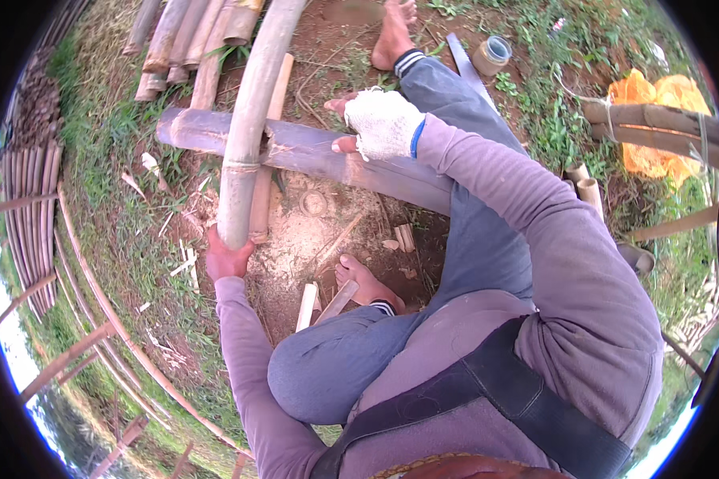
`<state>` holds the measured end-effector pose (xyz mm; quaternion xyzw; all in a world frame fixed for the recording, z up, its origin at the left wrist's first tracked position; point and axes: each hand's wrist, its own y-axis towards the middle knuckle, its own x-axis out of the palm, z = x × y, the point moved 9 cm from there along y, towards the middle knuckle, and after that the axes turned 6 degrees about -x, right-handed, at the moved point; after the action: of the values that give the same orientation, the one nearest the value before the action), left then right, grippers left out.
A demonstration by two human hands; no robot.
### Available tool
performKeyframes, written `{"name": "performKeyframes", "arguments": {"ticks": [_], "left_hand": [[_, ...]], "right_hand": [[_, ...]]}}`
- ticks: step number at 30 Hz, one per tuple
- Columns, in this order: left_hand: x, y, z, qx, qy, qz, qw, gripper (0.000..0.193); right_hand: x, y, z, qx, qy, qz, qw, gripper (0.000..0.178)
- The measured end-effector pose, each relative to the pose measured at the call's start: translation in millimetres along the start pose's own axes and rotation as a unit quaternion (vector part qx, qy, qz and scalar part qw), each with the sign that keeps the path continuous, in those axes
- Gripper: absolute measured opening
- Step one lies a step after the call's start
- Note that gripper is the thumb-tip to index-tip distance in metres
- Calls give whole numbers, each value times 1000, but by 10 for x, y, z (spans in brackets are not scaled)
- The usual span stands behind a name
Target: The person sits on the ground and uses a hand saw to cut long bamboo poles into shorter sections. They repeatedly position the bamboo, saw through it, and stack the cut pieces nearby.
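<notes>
My left hand (pixel 229 257) is bare and wraps round the near end of a thick pale bamboo pole (pixel 248 136). The pole runs away from me and crosses over a greyish bamboo log (pixel 311 152) that lies crosswise, its right end by my leg. My right hand (pixel 382 126) wears a white knitted glove with bare fingertips. It is over the crosswise log, thumb and fingers apart, with nothing seen in it. Whether it touches the log I cannot tell. A narrower bamboo piece (pixel 261 203) lies under the pole, beside it.
Beyond my right leg lie a saw blade (pixel 465 64) and a jar (pixel 493 54). Sawdust (pixel 295 223) and bamboo offcuts (pixel 306 307) surround my near foot. Cut bamboo poles (pixel 204 48) lie at far left. Orange netting (pixel 659 152) hangs behind tied poles (pixel 655 120) at right.
</notes>
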<state>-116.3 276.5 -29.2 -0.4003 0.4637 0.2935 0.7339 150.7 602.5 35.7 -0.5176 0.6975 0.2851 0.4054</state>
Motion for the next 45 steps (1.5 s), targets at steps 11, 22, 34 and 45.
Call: {"name": "performKeyframes", "arguments": {"ticks": [11,22,34,45], "left_hand": [[44,116,-270,67,32,-28,997,109],[-89,125,-174,44,59,-37,997,101],[20,-32,-71,114,-100,-7,988,88],[-173,-260,-314,46,86,50,994,93]], "right_hand": [[416,-4677,1171,423,-5,-66,904,33],[2288,-5504,848,449,263,-216,826,50],[137,902,2192,151,706,378,580,87],[2021,-4528,1522,431,105,-145,884,53]]}}
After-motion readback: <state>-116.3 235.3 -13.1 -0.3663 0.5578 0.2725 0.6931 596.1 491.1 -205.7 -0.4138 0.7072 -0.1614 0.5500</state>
